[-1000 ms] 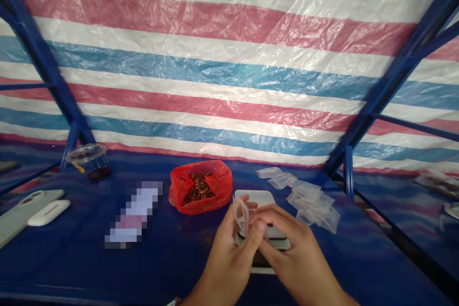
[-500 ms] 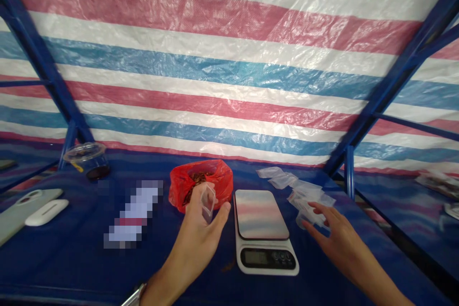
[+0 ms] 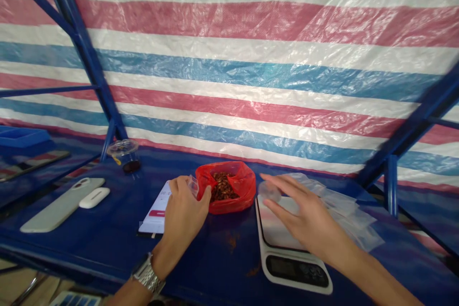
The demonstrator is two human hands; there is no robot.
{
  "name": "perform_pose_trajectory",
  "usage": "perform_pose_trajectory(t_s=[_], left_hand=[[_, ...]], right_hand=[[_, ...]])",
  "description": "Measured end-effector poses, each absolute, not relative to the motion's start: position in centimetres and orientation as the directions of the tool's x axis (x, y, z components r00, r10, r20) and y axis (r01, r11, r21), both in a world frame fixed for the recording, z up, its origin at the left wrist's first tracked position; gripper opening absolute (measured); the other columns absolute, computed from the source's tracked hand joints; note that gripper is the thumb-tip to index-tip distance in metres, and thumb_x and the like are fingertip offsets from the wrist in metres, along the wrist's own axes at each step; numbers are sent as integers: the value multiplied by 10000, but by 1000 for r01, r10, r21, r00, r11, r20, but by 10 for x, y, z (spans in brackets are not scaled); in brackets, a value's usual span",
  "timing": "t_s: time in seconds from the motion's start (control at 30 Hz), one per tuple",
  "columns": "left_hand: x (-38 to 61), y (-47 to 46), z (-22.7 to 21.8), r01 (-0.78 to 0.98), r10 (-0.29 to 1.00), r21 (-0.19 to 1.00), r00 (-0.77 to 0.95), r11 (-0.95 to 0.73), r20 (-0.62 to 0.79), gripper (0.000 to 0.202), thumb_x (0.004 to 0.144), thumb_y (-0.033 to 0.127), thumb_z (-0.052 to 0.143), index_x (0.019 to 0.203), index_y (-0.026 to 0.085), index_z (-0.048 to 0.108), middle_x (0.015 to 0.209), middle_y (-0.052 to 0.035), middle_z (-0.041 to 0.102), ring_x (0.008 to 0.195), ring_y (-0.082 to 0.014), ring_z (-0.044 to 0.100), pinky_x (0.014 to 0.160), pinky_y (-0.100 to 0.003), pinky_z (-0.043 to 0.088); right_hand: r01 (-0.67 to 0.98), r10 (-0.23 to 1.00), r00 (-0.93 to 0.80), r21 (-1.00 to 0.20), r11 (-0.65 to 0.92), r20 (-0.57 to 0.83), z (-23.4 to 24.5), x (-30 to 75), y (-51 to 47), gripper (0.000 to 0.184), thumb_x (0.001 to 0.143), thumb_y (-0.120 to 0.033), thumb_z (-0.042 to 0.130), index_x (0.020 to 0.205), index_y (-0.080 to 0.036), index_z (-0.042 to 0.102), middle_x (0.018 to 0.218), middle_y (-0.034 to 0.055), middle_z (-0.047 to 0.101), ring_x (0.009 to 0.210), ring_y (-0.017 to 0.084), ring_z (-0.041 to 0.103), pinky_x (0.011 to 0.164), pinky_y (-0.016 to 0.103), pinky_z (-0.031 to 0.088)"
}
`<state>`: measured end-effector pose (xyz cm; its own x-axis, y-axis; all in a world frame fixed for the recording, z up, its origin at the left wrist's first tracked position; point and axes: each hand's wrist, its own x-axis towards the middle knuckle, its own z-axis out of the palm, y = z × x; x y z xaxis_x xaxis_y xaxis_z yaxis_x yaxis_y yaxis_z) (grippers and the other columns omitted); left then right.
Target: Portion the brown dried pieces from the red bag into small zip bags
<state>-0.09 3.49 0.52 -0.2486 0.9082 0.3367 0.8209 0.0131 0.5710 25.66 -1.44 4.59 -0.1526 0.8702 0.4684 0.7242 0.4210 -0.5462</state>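
My left hand [image 3: 186, 215], wearing a metal-band watch, is closed around a small clear plastic bag [image 3: 192, 185], mostly hidden behind the fingers. It is just left of a red plastic bag [image 3: 245, 191], which stands with its mouth wide and holds a heap of small brown pieces [image 3: 223, 186]. Over the kitchen scale [image 3: 281, 227] my right hand [image 3: 301, 210] grips a small, round, translucent cup [image 3: 269, 192] between thumb and fingers. The cup is blurred, and I see nothing clearly in it. The scale's display [image 3: 294, 267] cannot be read.
Several flat clear bags [image 3: 344, 205] lie overlapping right of the scale. On the left are a lit phone [image 3: 156, 210], a grey-green phone [image 3: 62, 205], a white earbud case [image 3: 94, 197] and a clear tub [image 3: 124, 155] with dark liquid. Blue frame posts [image 3: 89, 57] stand before a striped tarp.
My right hand has picked the round cup up from beside the flat bags and brought it left over the scale. My left hand has drawn the clear bag left, away from the red bag's mouth.
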Motion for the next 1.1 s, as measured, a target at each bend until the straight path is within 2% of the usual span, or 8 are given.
perform_pose_trajectory(t_s=[0.1,0.2,0.3,0.4,0.6,0.7,0.9,1.1], left_hand=[[1,40,2,818,956,573,-204,50,209,307,917,408,561,1105,202,434,1106,-161,662,905,-332,716,730,-394,498],[1,44,4,809,978,585,-164,59,128,172,924,273,517,1057,220,422,912,-114,707,883,-326,723,659,-344,439],[-1,45,6,816,972,577,-170,45,164,131,912,207,489,1023,228,421,887,-112,701,866,-320,712,645,-333,394],[-3,46,5,789,965,614,-167,7,204,114,912,184,477,989,241,414,857,-86,682,819,-295,696,635,-322,359],[0,48,-4,616,961,784,-167,-74,222,155,894,133,498,947,246,407,814,-29,631,744,-226,643,634,-293,347],[1,52,-12,485,960,871,-201,-73,193,144,897,136,507,945,241,421,800,-12,621,726,-199,617,656,-286,379],[-3,61,-29,212,937,969,-294,-127,187,85,891,168,515,939,219,468,790,17,591,711,-164,574,676,-285,425],[-5,58,-26,129,929,983,-329,-134,170,53,860,195,545,886,207,500,766,39,554,718,-151,544,673,-277,428]], right_hand=[[658,877,-341,-581,479,338,57,193,36,489,889,-257,691,1365,-250,581,1136,52,751,1050,224,707,937,350,550],[781,887,-414,-423,461,202,48,170,70,312,866,-190,704,1175,-229,682,1153,60,755,1082,249,704,936,337,526],[887,906,-394,-193,419,156,36,182,76,329,881,-171,676,1204,-231,684,1225,73,725,1122,271,689,931,337,516],[933,928,-354,-29,359,113,33,201,71,350,907,-164,629,1243,-246,682,1274,77,681,1015,249,722,833,313,529],[930,927,-368,39,366,73,34,198,80,293,904,-147,632,1172,-208,735,1181,108,699,1095,258,694,850,296,519],[918,916,-394,-24,396,71,31,189,95,261,871,-116,656,1105,-169,758,1205,136,714,1136,270,680,902,306,506],[808,887,-461,-401,432,28,17,177,113,230,808,-100,659,959,-188,809,962,69,799,937,218,738,806,249,511],[626,881,-473,-706,331,-6,6,163,109,323,753,-49,598,956,-187,808,940,55,808,893,218,748,751,257,533]])
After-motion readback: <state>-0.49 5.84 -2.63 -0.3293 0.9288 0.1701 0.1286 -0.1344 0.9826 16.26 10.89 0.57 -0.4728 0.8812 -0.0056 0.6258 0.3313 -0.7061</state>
